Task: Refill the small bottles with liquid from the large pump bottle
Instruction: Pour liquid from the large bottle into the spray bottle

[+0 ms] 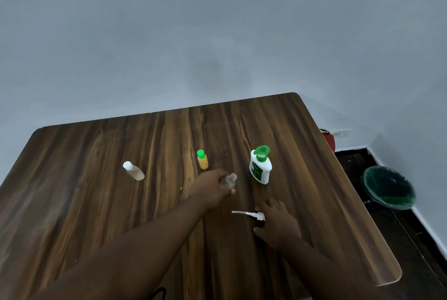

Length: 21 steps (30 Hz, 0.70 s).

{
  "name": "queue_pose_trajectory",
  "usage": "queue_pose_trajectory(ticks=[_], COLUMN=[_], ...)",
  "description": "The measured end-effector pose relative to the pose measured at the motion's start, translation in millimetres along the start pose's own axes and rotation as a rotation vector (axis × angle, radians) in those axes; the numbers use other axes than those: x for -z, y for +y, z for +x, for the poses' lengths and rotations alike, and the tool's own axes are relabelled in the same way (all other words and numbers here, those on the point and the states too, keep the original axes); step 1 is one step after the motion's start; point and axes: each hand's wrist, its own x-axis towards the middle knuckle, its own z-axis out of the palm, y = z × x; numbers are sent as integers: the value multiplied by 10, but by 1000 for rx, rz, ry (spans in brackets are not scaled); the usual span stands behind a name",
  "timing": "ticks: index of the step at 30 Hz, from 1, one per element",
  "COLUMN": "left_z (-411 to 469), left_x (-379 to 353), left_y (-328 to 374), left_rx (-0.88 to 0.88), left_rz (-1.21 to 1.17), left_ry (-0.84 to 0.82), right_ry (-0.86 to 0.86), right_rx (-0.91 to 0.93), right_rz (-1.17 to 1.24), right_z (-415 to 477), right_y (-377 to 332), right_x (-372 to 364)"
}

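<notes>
1. Left hand (212, 183) grips the small clear bottle (228, 181), lifted off the desk (96, 203). The bottle is blurred, so I cannot tell if its mouth is open.
2. Right hand (278, 222) curls round the pump bottle (260, 217), with its nozzle (242, 212) aimed toward the left hand.
3. Step in hand, judged: bring the small bottle's mouth under the nozzle tip.
4. Method: set the small bottle upright just below the tip, steady the pump bottle, and press slowly in short strokes.
5. Risk: a narrow neck makes drips likely.
6. The orange bottle (202, 162) stands just beyond the left hand and looks full.
</notes>
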Motion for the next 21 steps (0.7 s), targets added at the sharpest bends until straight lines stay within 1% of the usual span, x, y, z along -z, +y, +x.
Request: queue_pose_trajectory(ticks=[1, 3, 5, 6, 8, 9, 11, 14, 17, 21], left_z=[40, 122, 181, 204, 248, 269, 295, 306, 315, 336], left_x=[0, -8, -10, -8, 5, 10, 20, 9, -8, -17], left_y=[73, 193, 305, 358, 437, 468, 521, 555, 570, 603], left_rx=[-3, -17, -36, -38, -27, -24, -17, -2, 0, 30], left_rz=[-23, -53, -68, -72, -73, -70, -62, -40, -37, -39], left_ry=[8, 17, 31, 42, 59, 67, 76, 81, 90, 97], right_ry=[44, 236, 433, 498, 554, 527, 401, 226, 173, 140], right_rx=[23, 33, -71, -116, -104, -72, -40, -82, -144, -206], right_rz=[1, 124, 343, 425, 457, 432, 366, 295, 289, 352], right_z=[10, 34, 151, 234, 424, 522, 711, 891, 972, 994], right_y=[0, -59, -135, -175, -251, -271, -331, -369, -335, -305], right_x=[67, 297, 635, 830, 1185, 1304, 1470, 1551, 1550, 1533])
